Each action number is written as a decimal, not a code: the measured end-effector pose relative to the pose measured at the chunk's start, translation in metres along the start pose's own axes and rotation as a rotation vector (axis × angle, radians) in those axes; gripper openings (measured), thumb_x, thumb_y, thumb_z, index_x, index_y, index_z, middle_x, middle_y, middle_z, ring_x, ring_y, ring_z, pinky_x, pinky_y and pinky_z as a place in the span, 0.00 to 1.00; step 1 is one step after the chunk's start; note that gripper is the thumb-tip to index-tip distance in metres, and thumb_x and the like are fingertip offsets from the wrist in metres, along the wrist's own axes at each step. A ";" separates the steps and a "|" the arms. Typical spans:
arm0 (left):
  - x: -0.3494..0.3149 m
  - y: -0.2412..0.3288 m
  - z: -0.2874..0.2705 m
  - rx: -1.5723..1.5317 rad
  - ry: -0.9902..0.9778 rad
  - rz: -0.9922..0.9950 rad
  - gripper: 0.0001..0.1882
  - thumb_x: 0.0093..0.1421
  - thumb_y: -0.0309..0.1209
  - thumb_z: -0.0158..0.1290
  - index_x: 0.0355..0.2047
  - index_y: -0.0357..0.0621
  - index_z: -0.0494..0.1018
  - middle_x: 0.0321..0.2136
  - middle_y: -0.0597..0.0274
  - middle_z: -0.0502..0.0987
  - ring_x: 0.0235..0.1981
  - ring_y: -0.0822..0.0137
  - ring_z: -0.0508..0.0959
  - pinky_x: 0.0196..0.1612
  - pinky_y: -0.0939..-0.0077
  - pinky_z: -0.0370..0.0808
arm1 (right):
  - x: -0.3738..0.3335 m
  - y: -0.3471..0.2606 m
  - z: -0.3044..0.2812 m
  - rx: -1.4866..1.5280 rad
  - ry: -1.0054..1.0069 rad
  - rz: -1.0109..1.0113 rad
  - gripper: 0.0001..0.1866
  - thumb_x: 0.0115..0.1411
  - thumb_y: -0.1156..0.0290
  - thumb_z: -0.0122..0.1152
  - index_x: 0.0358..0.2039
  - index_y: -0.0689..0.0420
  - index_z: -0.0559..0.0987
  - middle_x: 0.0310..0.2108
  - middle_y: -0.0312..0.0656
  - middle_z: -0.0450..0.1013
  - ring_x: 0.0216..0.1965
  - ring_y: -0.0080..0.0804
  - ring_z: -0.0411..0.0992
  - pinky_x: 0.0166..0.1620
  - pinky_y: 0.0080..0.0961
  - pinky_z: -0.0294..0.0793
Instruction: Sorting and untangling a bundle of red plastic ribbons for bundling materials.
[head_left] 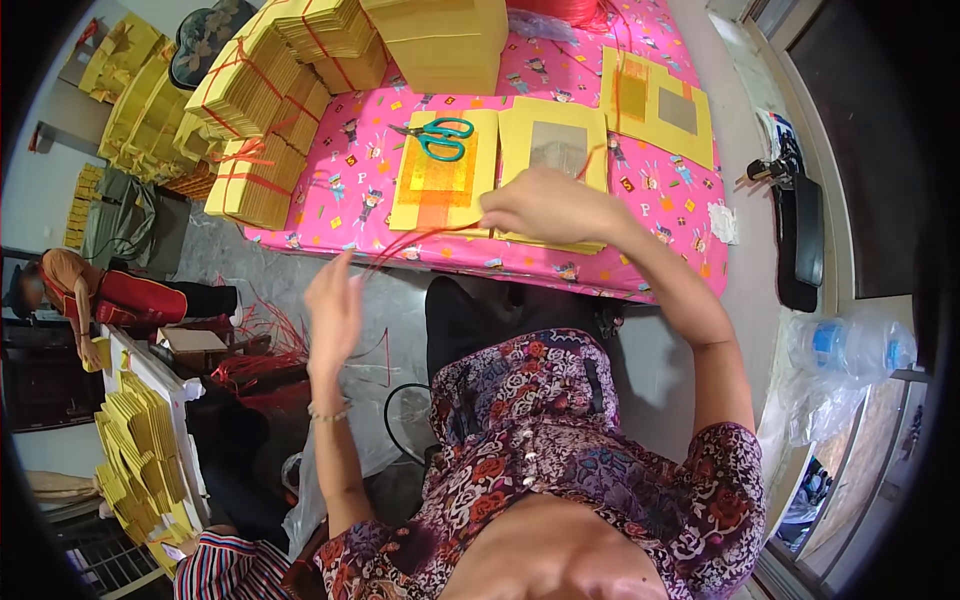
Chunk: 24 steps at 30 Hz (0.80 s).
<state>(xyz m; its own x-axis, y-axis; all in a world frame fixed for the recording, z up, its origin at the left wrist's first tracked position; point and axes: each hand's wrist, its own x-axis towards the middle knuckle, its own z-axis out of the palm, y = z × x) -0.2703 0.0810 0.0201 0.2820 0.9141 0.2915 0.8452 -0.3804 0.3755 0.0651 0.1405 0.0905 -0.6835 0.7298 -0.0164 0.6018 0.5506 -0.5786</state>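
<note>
My right hand (pixel 552 207) is closed in a pinch on red plastic string (pixel 425 234) at the near edge of the table. The string stretches leftward toward my left hand (pixel 334 305), which is raised off the table's front edge and blurred, so its grip does not show. Under the string and just beyond it lies yellow paper with an orange-gold square (pixel 430 178). Scissors with teal handles (pixel 443 138) rest on that paper. Beside it, partly covered by my right hand, is yellow paper with a silver-grey square (pixel 560 145).
Bundles of yellow paper (pixel 262 85) tied with red string stand at the table's (pixel 350 150) left, next to a tall yellow stack (pixel 440 45). More sheets (pixel 655 105) lie on the right. A co-worker (pixel 110 290) is at a side table (pixel 180 420) on the left. Red string scraps (pixel 265 350) litter the floor.
</note>
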 end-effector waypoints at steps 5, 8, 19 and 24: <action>0.048 0.101 0.015 -0.370 0.015 0.252 0.16 0.62 0.28 0.45 0.49 0.37 0.68 0.37 0.46 0.73 0.38 0.47 0.71 0.45 0.59 0.66 | 0.014 -0.036 0.010 -0.005 -0.012 -0.111 0.13 0.61 0.61 0.49 0.31 0.56 0.75 0.25 0.50 0.73 0.29 0.53 0.72 0.34 0.45 0.69; 0.052 0.108 0.021 -0.518 -0.229 0.161 0.07 0.63 0.26 0.42 0.36 0.39 0.70 0.20 0.51 0.72 0.23 0.48 0.68 0.33 0.59 0.64 | 0.003 -0.022 0.000 -0.032 -0.014 -0.090 0.13 0.62 0.61 0.49 0.30 0.57 0.75 0.25 0.50 0.73 0.29 0.52 0.72 0.34 0.44 0.69; 0.059 0.104 0.035 -0.548 -0.353 0.123 0.13 0.63 0.31 0.45 0.42 0.32 0.68 0.28 0.46 0.75 0.33 0.47 0.76 0.38 0.61 0.70 | -0.015 0.004 -0.008 -0.128 0.066 0.033 0.13 0.61 0.62 0.51 0.30 0.60 0.74 0.25 0.51 0.73 0.30 0.51 0.72 0.35 0.43 0.69; 0.074 0.127 0.033 -0.622 -0.244 0.183 0.10 0.64 0.29 0.43 0.41 0.34 0.66 0.27 0.44 0.74 0.31 0.45 0.75 0.33 0.61 0.70 | -0.008 -0.017 -0.013 -0.082 0.045 -0.017 0.12 0.61 0.63 0.52 0.31 0.60 0.74 0.27 0.50 0.73 0.31 0.50 0.72 0.34 0.41 0.70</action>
<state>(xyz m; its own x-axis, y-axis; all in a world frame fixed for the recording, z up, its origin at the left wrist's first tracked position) -0.1272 0.1055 0.0602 0.5510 0.8052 0.2191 0.3773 -0.4745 0.7953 0.0655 0.1303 0.1109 -0.6758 0.7364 0.0307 0.6232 0.5931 -0.5097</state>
